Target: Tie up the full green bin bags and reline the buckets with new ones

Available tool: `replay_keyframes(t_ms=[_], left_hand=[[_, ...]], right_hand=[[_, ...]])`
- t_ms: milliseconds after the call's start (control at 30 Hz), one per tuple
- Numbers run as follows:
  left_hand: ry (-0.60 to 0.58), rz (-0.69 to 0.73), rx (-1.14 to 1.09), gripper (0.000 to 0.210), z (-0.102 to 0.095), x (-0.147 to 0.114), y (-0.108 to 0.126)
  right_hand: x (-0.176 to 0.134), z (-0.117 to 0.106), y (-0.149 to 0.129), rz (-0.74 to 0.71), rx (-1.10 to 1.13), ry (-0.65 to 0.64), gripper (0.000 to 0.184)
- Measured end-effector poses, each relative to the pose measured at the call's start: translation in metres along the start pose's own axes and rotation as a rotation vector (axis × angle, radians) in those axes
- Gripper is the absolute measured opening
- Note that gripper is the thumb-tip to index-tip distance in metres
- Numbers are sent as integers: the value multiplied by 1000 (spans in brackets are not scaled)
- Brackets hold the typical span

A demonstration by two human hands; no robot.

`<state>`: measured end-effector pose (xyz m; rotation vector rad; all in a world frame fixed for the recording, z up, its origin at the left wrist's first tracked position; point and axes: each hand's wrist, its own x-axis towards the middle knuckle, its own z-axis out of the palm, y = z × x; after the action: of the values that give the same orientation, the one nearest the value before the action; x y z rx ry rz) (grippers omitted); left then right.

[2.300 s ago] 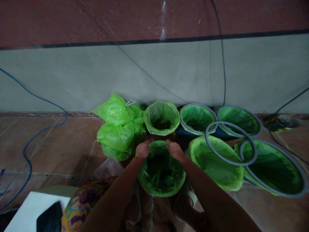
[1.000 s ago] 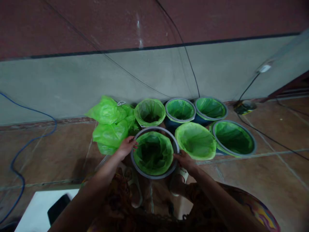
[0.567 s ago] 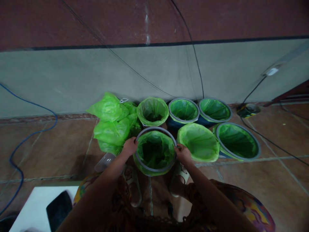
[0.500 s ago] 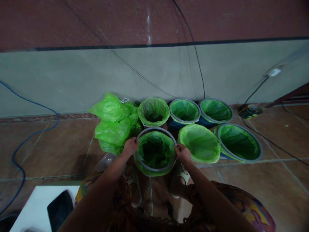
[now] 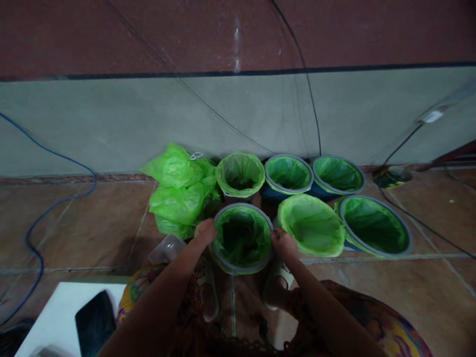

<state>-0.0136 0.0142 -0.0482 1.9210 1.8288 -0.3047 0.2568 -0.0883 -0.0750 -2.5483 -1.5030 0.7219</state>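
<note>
A grey rim ring (image 5: 243,204) sits around the mouth of the trash bin in front of me, over a green bin liner (image 5: 258,225). The liner's edge shows below the ring at the front. My left hand (image 5: 206,233) is closed at the ring's left side, its fingertips mostly hidden. On the opposite side, my right hand (image 5: 285,245) pinches the ring between thumb and fingers. Just right of that hand stands a bin whose light green liner (image 5: 312,223) folds over the top without a grey ring.
Behind are another lined bin (image 5: 241,173) and ringed bins (image 5: 289,173). Green bags (image 5: 178,198) are heaped at left beside a clear plastic container (image 5: 167,249). A phone (image 5: 94,322) lies on a white surface (image 5: 48,317). A blue cable (image 5: 55,204) crosses the floor.
The ring's far side has come down onto the bin's mouth, so the ring now lies level around it. Both hands stay at its sides. The view has shifted slightly.
</note>
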Motion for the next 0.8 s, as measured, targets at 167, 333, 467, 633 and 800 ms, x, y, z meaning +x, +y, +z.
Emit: replay_keyframes(t_ms=[167,333,467,633,800], left_hand=[[-18,-13,42,29,3,-3,0],[-29,-36,64,30,2,-4,2],[-32,-47,68,28,3,-2,2],[-41,-62,60,27,5,0,3],[-39,-75,49,27,8,4,3]], right_hand=[[-3,-3,-4,13,-74,-21,41],[-5,-3,-7,-6,-128,-11,38],[-6,-1,-8,-14,-140,3,39],[-6,1,-8,-30,-116,4,40],[-5,3,-8,-13,-110,-9,39]])
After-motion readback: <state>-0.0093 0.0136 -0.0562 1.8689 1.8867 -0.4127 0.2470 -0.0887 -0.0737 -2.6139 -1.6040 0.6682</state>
